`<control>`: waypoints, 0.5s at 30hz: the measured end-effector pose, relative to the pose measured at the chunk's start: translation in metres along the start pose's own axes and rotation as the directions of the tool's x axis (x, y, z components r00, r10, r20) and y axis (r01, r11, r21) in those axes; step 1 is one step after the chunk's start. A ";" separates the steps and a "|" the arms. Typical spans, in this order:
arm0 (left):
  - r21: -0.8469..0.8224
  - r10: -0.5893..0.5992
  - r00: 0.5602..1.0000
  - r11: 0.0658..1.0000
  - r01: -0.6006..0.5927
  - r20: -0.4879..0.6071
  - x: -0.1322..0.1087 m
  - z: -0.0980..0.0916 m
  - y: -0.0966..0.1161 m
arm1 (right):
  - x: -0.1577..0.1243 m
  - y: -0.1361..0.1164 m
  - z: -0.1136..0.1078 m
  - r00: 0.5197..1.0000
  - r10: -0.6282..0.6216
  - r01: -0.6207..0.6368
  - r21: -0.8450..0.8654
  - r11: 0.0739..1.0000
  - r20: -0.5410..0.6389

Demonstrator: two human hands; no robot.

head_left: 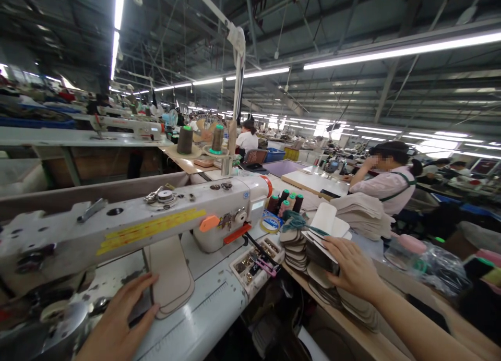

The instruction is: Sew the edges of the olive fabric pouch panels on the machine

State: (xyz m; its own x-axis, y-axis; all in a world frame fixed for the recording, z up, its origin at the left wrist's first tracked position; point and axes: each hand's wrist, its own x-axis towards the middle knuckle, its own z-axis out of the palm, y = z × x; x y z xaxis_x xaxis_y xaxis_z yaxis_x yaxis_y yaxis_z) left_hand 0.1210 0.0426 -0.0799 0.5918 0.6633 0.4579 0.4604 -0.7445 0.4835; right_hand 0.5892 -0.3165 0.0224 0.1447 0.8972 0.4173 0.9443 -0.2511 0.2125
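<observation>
My left hand (131, 306) lies at the edge of two overlapping beige fabric panels (172, 280) with rounded corners. Its thumb and fingers are apart, and the fingertips touch the panels on the sewing machine's bed. Above them runs the arm of a white sewing machine (156, 220) with a yellow strip. To the right, my right hand (350, 267) is closed around the edge of a dark-sided stack of flat pieces (319, 254). A green cloth strip (294, 221) lies against that stack. Stacks of beige panels (295, 251) stand beside and below it.
A parts tray (254, 264) holding small metal pieces and pink-handled snips (266, 267) sits between my hands. Several thread spools (287, 202) stand behind it. Larger fabric panels (362, 215) are piled at right, near a seated co-worker (395, 186). A post (236, 100) rises behind the machine.
</observation>
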 end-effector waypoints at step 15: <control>0.042 0.015 1.000 0.999 -0.015 0.018 -0.002 0.003 -0.006 | -0.010 -0.011 0.005 1.000 0.026 -0.027 0.105 0.994 0.009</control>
State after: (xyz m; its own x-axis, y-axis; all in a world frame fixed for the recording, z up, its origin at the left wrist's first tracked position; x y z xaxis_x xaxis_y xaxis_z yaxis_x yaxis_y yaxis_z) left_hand 0.1193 0.0456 -0.0855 0.6106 0.6509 0.4511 0.4786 -0.7571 0.4446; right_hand 0.5788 -0.3209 0.0114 0.1721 0.8936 0.4146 0.9659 -0.2357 0.1069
